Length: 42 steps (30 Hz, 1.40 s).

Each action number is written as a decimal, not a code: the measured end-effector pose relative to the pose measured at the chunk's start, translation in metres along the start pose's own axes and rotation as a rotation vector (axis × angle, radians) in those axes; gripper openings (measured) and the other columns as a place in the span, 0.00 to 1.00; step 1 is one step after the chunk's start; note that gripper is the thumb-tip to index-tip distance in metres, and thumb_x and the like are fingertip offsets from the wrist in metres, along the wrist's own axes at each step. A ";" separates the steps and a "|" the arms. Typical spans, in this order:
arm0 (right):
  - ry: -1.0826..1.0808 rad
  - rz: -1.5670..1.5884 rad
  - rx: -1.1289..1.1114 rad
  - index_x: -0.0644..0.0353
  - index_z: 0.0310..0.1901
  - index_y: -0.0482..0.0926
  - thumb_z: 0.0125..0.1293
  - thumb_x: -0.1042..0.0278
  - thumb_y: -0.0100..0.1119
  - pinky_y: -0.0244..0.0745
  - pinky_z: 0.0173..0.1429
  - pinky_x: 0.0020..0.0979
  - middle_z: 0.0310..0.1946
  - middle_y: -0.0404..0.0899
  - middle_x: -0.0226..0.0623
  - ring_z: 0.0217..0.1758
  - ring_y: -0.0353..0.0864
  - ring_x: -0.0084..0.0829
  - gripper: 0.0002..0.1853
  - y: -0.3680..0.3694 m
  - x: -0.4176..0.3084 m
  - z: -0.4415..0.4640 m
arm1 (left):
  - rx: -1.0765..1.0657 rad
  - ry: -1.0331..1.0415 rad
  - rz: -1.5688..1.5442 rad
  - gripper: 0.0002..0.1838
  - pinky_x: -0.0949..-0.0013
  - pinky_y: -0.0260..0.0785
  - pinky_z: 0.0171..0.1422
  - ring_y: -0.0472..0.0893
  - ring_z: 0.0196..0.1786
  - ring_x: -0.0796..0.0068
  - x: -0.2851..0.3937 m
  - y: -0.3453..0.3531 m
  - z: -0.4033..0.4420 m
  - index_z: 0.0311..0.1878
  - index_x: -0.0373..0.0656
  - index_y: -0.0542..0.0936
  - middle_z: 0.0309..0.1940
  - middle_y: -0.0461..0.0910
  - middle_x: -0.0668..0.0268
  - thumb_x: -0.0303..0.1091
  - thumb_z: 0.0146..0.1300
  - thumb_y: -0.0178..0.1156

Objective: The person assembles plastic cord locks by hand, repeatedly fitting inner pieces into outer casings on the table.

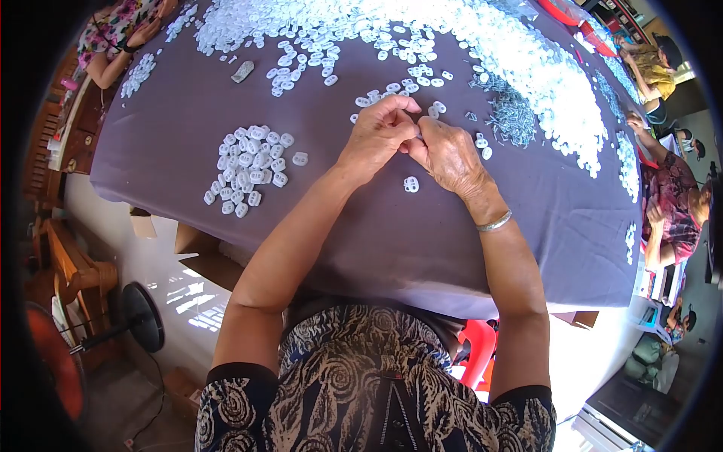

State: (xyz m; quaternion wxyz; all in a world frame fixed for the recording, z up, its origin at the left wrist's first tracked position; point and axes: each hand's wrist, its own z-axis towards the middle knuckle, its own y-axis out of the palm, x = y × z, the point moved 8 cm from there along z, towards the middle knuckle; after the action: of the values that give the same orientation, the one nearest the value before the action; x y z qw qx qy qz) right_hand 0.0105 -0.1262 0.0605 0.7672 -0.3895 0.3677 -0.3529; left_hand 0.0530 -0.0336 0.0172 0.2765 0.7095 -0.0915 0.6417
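Note:
My left hand (380,135) and my right hand (449,154) meet over the middle of the table, fingertips pinched together. Whatever small piece they hold is mostly hidden by the fingers. Just beyond them lie several small white plastic pieces with two holes (388,94). One pair of such pieces (410,184) rests on the cloth below my hands. To the left is a small heap of similar pieces (245,166). A pile of small dark metal screws or pins (514,117) lies to the right of my right hand.
A grey-brown cloth (339,241) covers the table. A large mass of white pieces (557,90) spreads along the far side and right. A greyish lump (242,71) lies at upper left. Other people sit at the left (124,38) and right (670,196) edges. A fan (56,361) stands at lower left.

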 end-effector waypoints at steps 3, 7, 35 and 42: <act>-0.010 0.043 0.015 0.64 0.32 0.72 0.61 0.59 0.63 0.77 0.28 0.40 0.20 0.77 0.45 0.25 0.81 0.45 0.16 -0.002 -0.002 0.000 | -0.022 -0.006 -0.036 0.12 0.74 0.70 0.40 0.76 0.34 0.82 0.000 0.000 -0.001 0.48 0.40 0.78 0.31 0.76 0.71 0.27 0.62 0.59; 0.027 0.114 0.046 0.64 0.32 0.71 0.63 0.61 0.61 0.76 0.28 0.41 0.21 0.76 0.47 0.26 0.80 0.48 0.14 -0.005 -0.001 0.000 | -0.051 -0.005 -0.111 0.12 0.72 0.69 0.46 0.75 0.40 0.80 0.007 0.004 -0.003 0.49 0.39 0.77 0.35 0.77 0.69 0.32 0.64 0.56; -0.119 0.181 0.122 0.65 0.43 0.72 0.62 0.62 0.61 0.78 0.29 0.37 0.29 0.79 0.45 0.27 0.82 0.43 0.15 -0.013 -0.036 0.007 | -0.041 0.225 -0.662 0.25 0.63 0.63 0.61 0.74 0.47 0.66 0.022 0.036 -0.021 0.36 0.35 0.75 0.38 0.75 0.58 0.48 0.71 0.36; -0.114 0.137 0.124 0.64 0.44 0.72 0.60 0.62 0.63 0.78 0.28 0.37 0.27 0.78 0.44 0.26 0.81 0.42 0.17 -0.011 -0.032 0.004 | -0.041 0.208 -0.567 0.27 0.61 0.63 0.62 0.73 0.49 0.65 0.013 0.038 -0.017 0.37 0.36 0.74 0.40 0.75 0.56 0.50 0.70 0.34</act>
State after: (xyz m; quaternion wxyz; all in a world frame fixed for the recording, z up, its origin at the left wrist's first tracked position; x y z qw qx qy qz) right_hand -0.0046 -0.1031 0.0813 0.8318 -0.3348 0.3266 -0.2989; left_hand 0.0221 -0.0538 0.0400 0.4668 0.6313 0.1263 0.6063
